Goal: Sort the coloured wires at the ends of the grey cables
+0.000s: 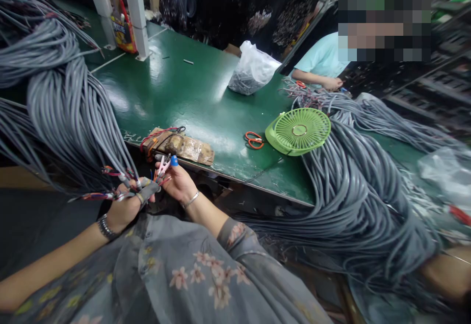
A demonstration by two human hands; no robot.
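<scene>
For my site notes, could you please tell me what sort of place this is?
Most likely a cable or wire-harness assembly workshop. Big bundles of grey cable hang over a green workbench, the left hand grips cable ends with coloured wires, and a co-worker handles more cables.

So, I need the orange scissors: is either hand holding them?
No, the orange scissors lie on the green table beside the green fan.
</scene>
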